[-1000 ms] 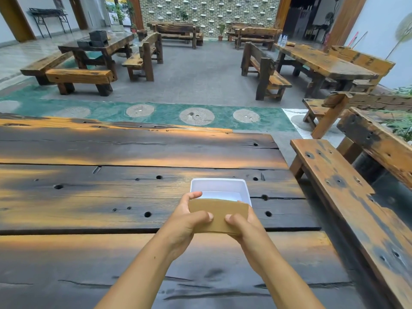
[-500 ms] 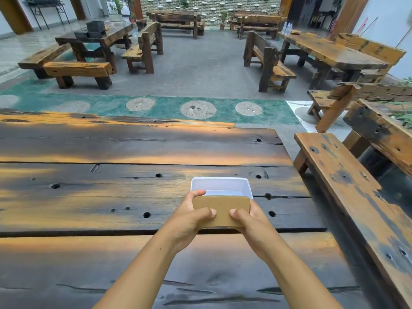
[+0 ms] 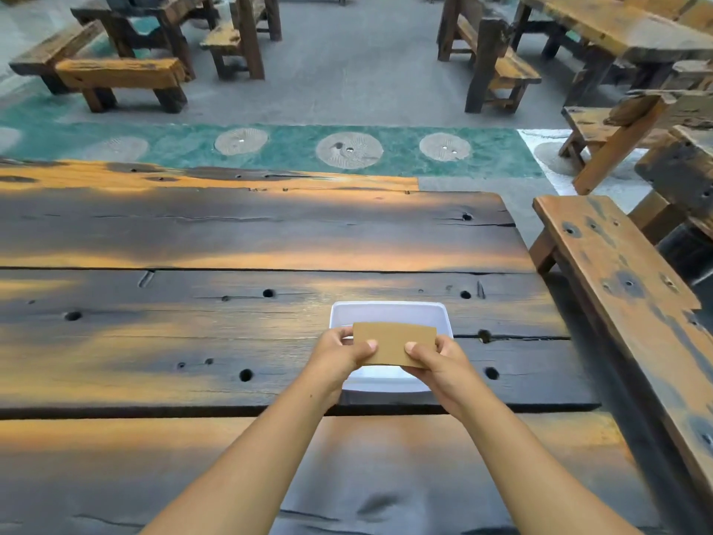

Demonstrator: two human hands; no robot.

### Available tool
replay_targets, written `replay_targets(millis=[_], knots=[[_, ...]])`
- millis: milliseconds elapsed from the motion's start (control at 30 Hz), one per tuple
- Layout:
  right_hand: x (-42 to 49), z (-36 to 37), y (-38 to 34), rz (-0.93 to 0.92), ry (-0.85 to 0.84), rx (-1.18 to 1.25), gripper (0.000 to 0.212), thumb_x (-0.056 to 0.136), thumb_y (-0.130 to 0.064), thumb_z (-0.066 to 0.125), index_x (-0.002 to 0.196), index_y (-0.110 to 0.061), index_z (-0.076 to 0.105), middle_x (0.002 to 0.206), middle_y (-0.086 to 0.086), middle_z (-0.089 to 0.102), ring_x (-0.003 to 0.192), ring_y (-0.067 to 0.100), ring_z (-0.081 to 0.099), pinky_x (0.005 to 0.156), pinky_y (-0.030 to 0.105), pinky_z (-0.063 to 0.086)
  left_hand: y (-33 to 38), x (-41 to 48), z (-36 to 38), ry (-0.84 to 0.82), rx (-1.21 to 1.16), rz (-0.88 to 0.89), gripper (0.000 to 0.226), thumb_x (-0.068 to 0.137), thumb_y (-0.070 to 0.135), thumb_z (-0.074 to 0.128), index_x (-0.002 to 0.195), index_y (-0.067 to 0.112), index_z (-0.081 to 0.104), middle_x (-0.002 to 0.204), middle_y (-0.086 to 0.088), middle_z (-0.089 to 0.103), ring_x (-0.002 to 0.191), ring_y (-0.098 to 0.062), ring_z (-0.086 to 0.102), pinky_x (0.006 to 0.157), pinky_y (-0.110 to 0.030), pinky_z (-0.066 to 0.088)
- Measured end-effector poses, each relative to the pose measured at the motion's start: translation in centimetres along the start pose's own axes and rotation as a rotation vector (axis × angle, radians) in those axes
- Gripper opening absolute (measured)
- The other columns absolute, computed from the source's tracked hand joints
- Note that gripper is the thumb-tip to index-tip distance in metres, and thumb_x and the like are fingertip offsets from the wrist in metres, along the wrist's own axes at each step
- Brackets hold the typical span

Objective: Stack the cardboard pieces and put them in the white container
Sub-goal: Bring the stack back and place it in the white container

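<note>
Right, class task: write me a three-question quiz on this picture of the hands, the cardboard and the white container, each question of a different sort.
1. True or false: the flat brown cardboard stack lies loose on the dark wooden plank table.
2. Which hands grip it? A) left hand only B) right hand only C) both
3. Fill in: the cardboard is held above the white rectangular plastic ____.

Key: 1 false; 2 C; 3 container.
</note>
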State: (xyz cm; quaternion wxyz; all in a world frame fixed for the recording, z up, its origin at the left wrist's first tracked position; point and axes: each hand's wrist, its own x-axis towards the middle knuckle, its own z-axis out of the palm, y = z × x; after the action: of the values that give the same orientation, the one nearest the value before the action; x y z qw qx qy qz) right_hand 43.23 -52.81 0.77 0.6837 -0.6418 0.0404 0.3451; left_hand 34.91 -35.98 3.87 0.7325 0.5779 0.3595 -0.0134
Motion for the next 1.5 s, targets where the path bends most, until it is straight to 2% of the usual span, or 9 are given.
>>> replay_targets(millis=[200, 333, 433, 600, 667, 767, 967, 1200, 1500], knots=[[6.5, -0.5, 1.6, 0.055, -0.001, -0.080, 0.029, 0.090, -0.004, 0.064, 0.119, 0.000, 0.059, 0.114, 0.018, 0.068, 0.101, 0.025, 0.068, 0.096, 0.039, 0.055, -2.2, 6.5, 0.1, 0.048, 0.047, -0.047, 0.023, 0.090, -0.002, 0.068, 0.112, 0.004, 0.067, 0.096, -0.006, 0.074, 0.090, -0.020, 0.071, 0.080, -0.025, 0.055], [9.7, -1.2, 2.1, 0.062, 0.008, -0.177, 0.028, 0.090, -0.007, 0.066, 0.117, -0.003, 0.064, 0.110, 0.014, 0.070, 0.094, 0.020, 0.066, 0.083, 0.029, 0.052, -3.4, 10.1, 0.8, 0.078, 0.046, -0.078, 0.031, 0.091, -0.005, 0.066, 0.122, -0.008, 0.063, 0.109, -0.019, 0.071, 0.100, -0.028, 0.067, 0.097, -0.037, 0.053], [11.5, -1.6, 2.6, 0.083, 0.056, -0.203, 0.034, 0.087, -0.009, 0.070, 0.120, -0.001, 0.063, 0.117, 0.017, 0.071, 0.105, 0.027, 0.068, 0.093, 0.035, 0.053, -4.2, 12.2, 1.0, 0.073, 0.069, -0.084, 0.032, 0.092, -0.006, 0.065, 0.123, -0.009, 0.062, 0.106, -0.017, 0.070, 0.093, -0.024, 0.067, 0.082, -0.027, 0.054], [13.4, -1.5, 3.2, 0.105, 0.148, -0.191, 0.041, 0.085, -0.012, 0.075, 0.120, -0.008, 0.055, 0.110, 0.006, 0.068, 0.090, 0.009, 0.065, 0.072, 0.019, 0.048, -5.3, 15.3, 1.2, 0.061, 0.157, -0.029, 0.028, 0.093, -0.003, 0.064, 0.121, -0.001, 0.064, 0.096, -0.004, 0.072, 0.084, -0.011, 0.068, 0.068, -0.014, 0.052], [14.0, -1.8, 3.5, 0.115, 0.152, -0.188, 0.038, 0.085, -0.009, 0.074, 0.118, -0.008, 0.055, 0.108, 0.006, 0.068, 0.086, 0.006, 0.065, 0.069, 0.015, 0.048, -5.8, 16.0, 1.4, 0.054, 0.182, -0.031, 0.028, 0.094, -0.003, 0.063, 0.122, -0.004, 0.064, 0.097, -0.006, 0.071, 0.086, -0.015, 0.067, 0.073, -0.019, 0.052], [14.5, -2.0, 4.1, 0.131, 0.162, -0.211, 0.042, 0.085, -0.008, 0.073, 0.124, -0.003, 0.055, 0.113, 0.010, 0.068, 0.093, 0.015, 0.066, 0.080, 0.022, 0.050, -6.3, 16.3, 1.8, 0.066, 0.227, -0.047, 0.029, 0.095, -0.001, 0.062, 0.123, -0.005, 0.064, 0.101, -0.010, 0.069, 0.090, -0.020, 0.064, 0.077, -0.026, 0.049], [16.2, -2.2, 4.9, 0.139, 0.175, -0.262, 0.045, 0.084, -0.017, 0.075, 0.123, -0.006, 0.058, 0.116, 0.010, 0.070, 0.102, 0.019, 0.067, 0.088, 0.031, 0.051, -6.9, 16.7, 2.0, 0.106, 0.266, 0.024, 0.019, 0.097, 0.003, 0.061, 0.115, 0.006, 0.067, 0.092, 0.000, 0.070, 0.080, -0.006, 0.064, 0.062, -0.005, 0.048], [17.4, -1.6, 4.0, 0.245, 0.209, -0.346, 0.038, 0.079, -0.030, 0.077, 0.106, -0.008, 0.063, 0.099, 0.007, 0.070, 0.080, 0.016, 0.064, 0.065, 0.029, 0.046, -6.9, 18.1, 2.2, 0.164, 0.257, -0.083, 0.025, 0.095, 0.014, 0.066, 0.113, -0.004, 0.069, 0.104, -0.017, 0.072, 0.089, -0.024, 0.064, 0.082, -0.033, 0.048], [17.6, -0.5, 2.4, 0.322, 0.250, -0.533, 0.031, 0.075, -0.038, 0.068, 0.085, -0.018, 0.047, 0.088, 0.000, 0.058, 0.075, 0.014, 0.055, 0.060, 0.031, 0.040, -5.2, 19.2, 2.6, 0.176, 0.324, -0.236, 0.026, 0.080, 0.025, 0.069, 0.094, 0.005, 0.060, 0.089, -0.012, 0.059, 0.080, -0.027, 0.055, 0.073, -0.035, 0.042]])
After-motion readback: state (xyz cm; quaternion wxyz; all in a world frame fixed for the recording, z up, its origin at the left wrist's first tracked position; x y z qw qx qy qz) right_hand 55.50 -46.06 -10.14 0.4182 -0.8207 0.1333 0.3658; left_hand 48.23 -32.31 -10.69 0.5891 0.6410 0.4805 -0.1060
